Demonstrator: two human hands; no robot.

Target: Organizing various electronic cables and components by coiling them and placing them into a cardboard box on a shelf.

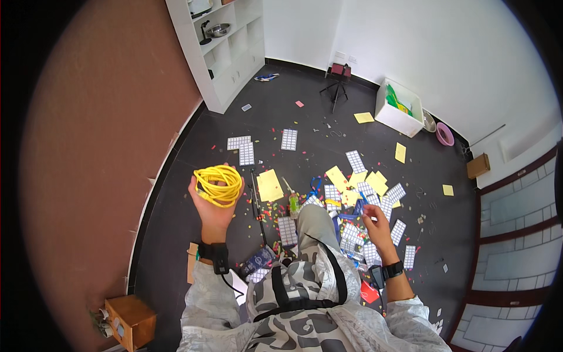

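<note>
My left hand [215, 215] holds up a coiled yellow cable [218, 185], its loops bundled between thumb and fingers. On the right, my right hand [376, 224] has its fingers bent, the tips close to a blue pen-like item [363, 197]; whether they grip it I cannot tell. Beneath the hands, the dark floor is strewn with yellow paper sheets [270, 185], white label sheets [287, 231] and small coloured bits. A bottle with a green label [294, 203] stands or lies by my knee. A blue strap [314, 187] lies behind it.
A white shelving unit [213, 83] stands at the back left. Along the back wall are a small black tripod [337, 90], a white foam box [398, 123] and a pink basin [444, 134]. A cardboard box [478, 166] sits right; a wooden cabinet [136, 323] stands lower left.
</note>
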